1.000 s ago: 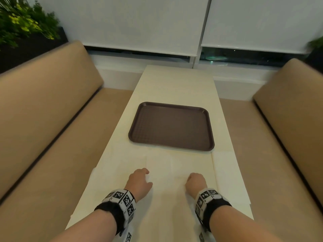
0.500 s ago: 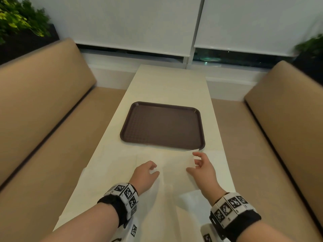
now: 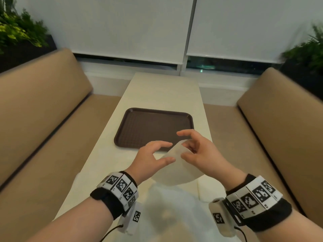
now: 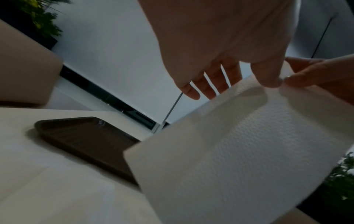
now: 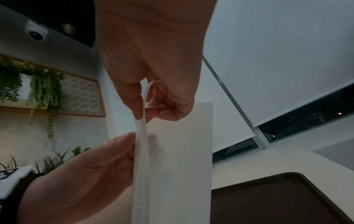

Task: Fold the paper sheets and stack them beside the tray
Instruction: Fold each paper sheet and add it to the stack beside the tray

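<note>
The tray (image 3: pixel 153 130) fills the worktop's (image 3: pixel 164 91) middle nearly edge to edge; beyond it the far end lies bare.

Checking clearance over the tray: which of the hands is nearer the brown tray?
Right. The right hand hangs over the brown tray's near right corner, pinching the paper sheet. The left hand is just short of its near edge.
</note>
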Demonstrator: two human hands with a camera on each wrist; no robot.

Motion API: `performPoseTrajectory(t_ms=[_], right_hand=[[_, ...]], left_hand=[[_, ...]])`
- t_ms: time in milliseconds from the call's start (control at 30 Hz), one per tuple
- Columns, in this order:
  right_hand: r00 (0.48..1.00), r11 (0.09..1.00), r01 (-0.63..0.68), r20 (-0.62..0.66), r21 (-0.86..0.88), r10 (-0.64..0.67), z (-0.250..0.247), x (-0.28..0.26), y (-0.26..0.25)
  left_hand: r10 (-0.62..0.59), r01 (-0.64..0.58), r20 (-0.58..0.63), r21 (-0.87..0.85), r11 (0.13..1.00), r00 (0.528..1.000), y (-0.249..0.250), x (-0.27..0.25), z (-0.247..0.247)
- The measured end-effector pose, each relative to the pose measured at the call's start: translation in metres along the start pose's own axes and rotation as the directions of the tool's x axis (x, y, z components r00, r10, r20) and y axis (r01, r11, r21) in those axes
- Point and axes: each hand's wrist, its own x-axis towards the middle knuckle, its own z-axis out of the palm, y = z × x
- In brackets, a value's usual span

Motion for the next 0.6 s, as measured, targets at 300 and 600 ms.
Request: performPoseTrajectory(t_ms=[300,600], right_hand=[[0.934,0.834,0.21,-0.148,-0.511,-0.326,-0.016,-0.016,-0.015],[0.998,0.689,0.061,0.035,-0.722,-0.051,-0.003,-0.021,-0.018]], left_hand=[[0.136,-0.141,0.049,0.124,0.982,0.989,0.03,-0.001,0.007],[0.403,-0.43,0.171,0.517,0.74,0.899,0.035,-0.002,0.012]])
